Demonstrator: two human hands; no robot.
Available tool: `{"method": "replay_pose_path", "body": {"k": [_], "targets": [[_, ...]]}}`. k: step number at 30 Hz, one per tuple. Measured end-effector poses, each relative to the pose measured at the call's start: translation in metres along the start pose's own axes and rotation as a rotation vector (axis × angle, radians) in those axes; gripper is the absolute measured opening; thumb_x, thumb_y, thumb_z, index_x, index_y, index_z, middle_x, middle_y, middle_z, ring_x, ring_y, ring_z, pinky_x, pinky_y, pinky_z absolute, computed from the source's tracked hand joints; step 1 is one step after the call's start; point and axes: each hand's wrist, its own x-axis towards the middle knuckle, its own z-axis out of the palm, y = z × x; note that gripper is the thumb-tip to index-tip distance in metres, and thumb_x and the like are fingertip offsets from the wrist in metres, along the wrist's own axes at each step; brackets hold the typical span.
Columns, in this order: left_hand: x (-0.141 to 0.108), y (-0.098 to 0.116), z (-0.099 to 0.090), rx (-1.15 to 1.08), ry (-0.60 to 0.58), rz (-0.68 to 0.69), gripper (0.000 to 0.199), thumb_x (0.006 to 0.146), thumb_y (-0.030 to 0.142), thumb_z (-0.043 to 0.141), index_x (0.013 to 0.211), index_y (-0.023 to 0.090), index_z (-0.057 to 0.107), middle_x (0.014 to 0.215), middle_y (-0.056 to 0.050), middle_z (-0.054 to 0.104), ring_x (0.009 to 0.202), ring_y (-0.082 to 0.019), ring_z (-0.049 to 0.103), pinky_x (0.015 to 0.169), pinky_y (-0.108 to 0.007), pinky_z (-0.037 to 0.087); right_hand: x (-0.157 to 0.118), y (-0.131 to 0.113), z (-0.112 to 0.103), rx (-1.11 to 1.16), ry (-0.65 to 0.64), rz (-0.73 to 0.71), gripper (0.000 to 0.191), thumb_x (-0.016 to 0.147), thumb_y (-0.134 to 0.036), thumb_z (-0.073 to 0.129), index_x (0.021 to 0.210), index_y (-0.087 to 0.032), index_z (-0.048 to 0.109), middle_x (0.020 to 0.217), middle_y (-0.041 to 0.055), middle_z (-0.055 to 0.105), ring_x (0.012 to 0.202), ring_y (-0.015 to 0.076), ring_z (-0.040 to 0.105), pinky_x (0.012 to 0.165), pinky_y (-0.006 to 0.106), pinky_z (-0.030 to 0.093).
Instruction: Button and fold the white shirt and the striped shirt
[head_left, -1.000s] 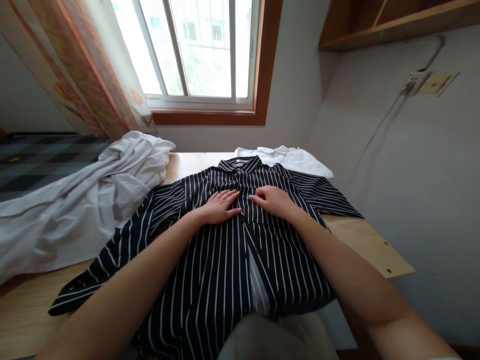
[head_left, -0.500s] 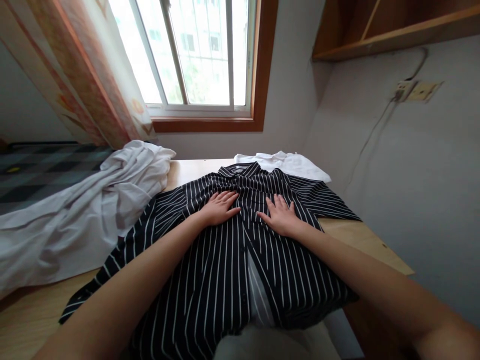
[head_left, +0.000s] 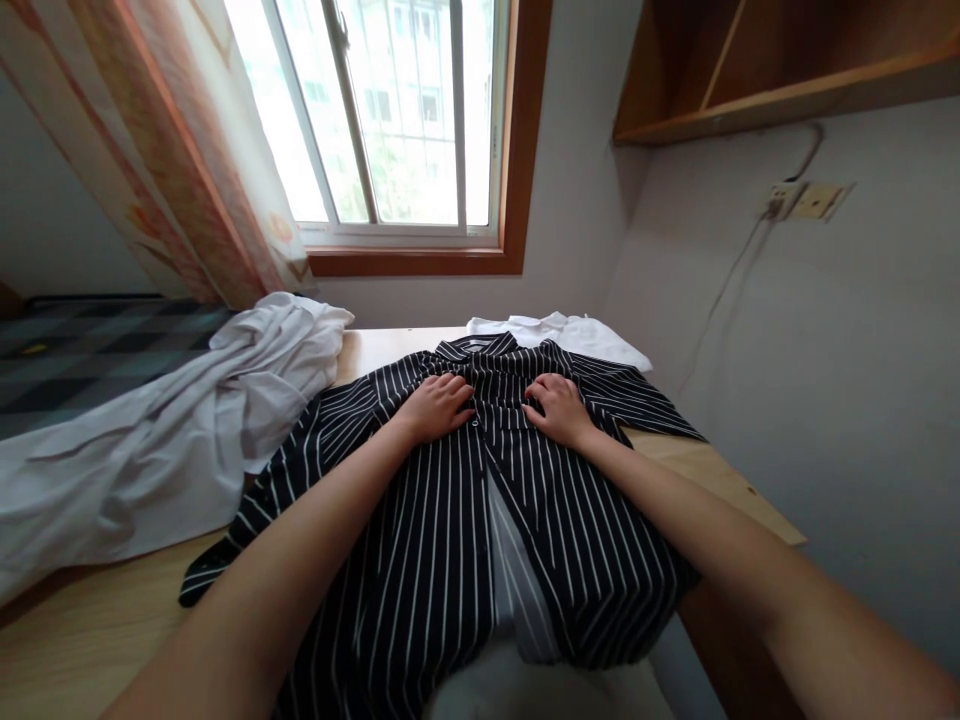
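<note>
A black shirt with white stripes (head_left: 427, 520) lies spread front up, its collar toward the window and its lower front parting. On the left chest area my left hand (head_left: 436, 408) has its fingers curled into the cloth. My right hand (head_left: 559, 408) grips the cloth likewise on the other side, thumb and fingers bent. Between the two hands the fabric is bunched into crosswise folds. The hem hangs over the near table edge. Some fingertips are hidden in the folds.
A crumpled white garment (head_left: 172, 440) lies on the left, across the wooden table (head_left: 90, 620) and beside a checked bed cover (head_left: 97, 355). Folded white cloth (head_left: 592, 338) rests behind the shirt's collar. A wooden shelf (head_left: 787, 100) juts out at upper right, above a plugged-in cord (head_left: 720, 290).
My fingers went from lying flat and spread to curling in and gathering the shirt's cloth. The fabric between the hands is more bunched, and the left sleeve's cuff shifted inward.
</note>
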Motion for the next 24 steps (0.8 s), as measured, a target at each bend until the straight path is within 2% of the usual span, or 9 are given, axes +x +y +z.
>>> {"method": "replay_pose_path", "body": {"k": [3,7,9,11,13,17,19,21,24], "targets": [[-0.002,0.01,-0.007,-0.049,-0.018,-0.061,0.022,0.094,0.03,0.046,0.098,0.018,0.065,0.102,-0.01,0.065,0.101,-0.025,0.059,0.093,-0.039,0.043,0.007,0.003,-0.002,-0.022,-0.055,-0.036,0.021,0.092,-0.031,0.054,0.104,-0.019,0.066,0.109,0.0105,0.061,0.108,0.0249,0.052,0.098,0.038,0.038],[-0.005,0.022,-0.02,-0.346,0.039,-0.344,0.012,0.088,0.027,0.054,0.093,0.02,0.063,0.095,-0.006,0.066,0.087,-0.021,0.061,0.078,-0.033,0.048,0.017,0.002,-0.011,-0.041,-0.161,-0.062,0.022,0.092,-0.029,0.054,0.108,-0.018,0.065,0.109,0.0106,0.062,0.106,0.0249,0.054,0.091,0.035,0.041],[-0.007,0.028,-0.024,-0.496,0.055,-0.462,0.011,0.086,0.027,0.056,0.091,0.02,0.063,0.09,-0.005,0.067,0.081,-0.02,0.061,0.074,-0.032,0.048,0.02,-0.008,-0.019,-0.075,-0.175,-0.037,0.021,0.09,-0.028,0.057,0.106,-0.017,0.065,0.11,0.012,0.063,0.106,0.0266,0.054,0.089,0.036,0.041],[-0.008,0.035,-0.022,-0.607,0.035,-0.521,0.011,0.086,0.027,0.056,0.087,0.019,0.064,0.084,-0.004,0.067,0.076,-0.019,0.061,0.073,-0.031,0.049,0.021,-0.026,-0.027,-0.074,-0.128,0.001,0.017,0.089,-0.024,0.057,0.102,-0.016,0.066,0.109,0.0129,0.063,0.106,0.0271,0.055,0.087,0.036,0.04],[-0.01,0.042,-0.015,-0.644,0.017,-0.533,0.01,0.083,0.024,0.057,0.082,0.019,0.065,0.081,-0.003,0.066,0.076,-0.018,0.062,0.074,-0.031,0.049,0.019,-0.048,-0.032,0.029,-0.074,0.025,0.014,0.091,-0.021,0.054,0.098,-0.017,0.065,0.105,0.0114,0.065,0.1,0.0238,0.057,0.084,0.033,0.041],[-0.016,0.05,0.004,-0.581,0.103,-0.475,0.012,0.079,0.015,0.056,0.077,0.018,0.067,0.086,-0.005,0.063,0.087,-0.02,0.062,0.084,-0.034,0.05,0.008,-0.081,-0.026,0.371,-0.26,0.103,0.019,0.094,-0.034,0.055,0.091,-0.017,0.062,0.088,0.006,0.067,0.076,0.0164,0.059,0.066,0.027,0.04],[-0.019,0.051,0.01,-0.587,0.14,-0.426,0.018,0.079,0.012,0.053,0.08,0.019,0.069,0.089,-0.006,0.062,0.09,-0.02,0.061,0.087,-0.035,0.051,0.003,-0.085,-0.019,0.433,-0.314,0.131,0.021,0.089,-0.037,0.063,0.09,-0.016,0.062,0.086,0.0057,0.066,0.074,0.0163,0.058,0.064,0.026,0.038],[-0.022,0.05,0.011,-0.605,0.149,-0.384,0.022,0.08,0.01,0.05,0.082,0.019,0.07,0.091,-0.006,0.061,0.091,-0.02,0.061,0.089,-0.036,0.051,0.0,-0.082,-0.014,0.465,-0.324,0.131,0.016,0.085,-0.031,0.068,0.089,-0.016,0.063,0.083,0.0046,0.066,0.074,0.016,0.058,0.064,0.026,0.038],[-0.024,0.049,0.008,-0.606,0.144,-0.348,0.017,0.084,0.015,0.052,0.084,0.019,0.069,0.09,-0.006,0.06,0.091,-0.02,0.06,0.09,-0.038,0.051,-0.002,-0.072,-0.01,0.565,-0.32,0.13,0.006,0.082,-0.018,0.068,0.087,-0.016,0.066,0.077,0.0018,0.065,0.071,0.0145,0.057,0.066,0.026,0.04]]}}
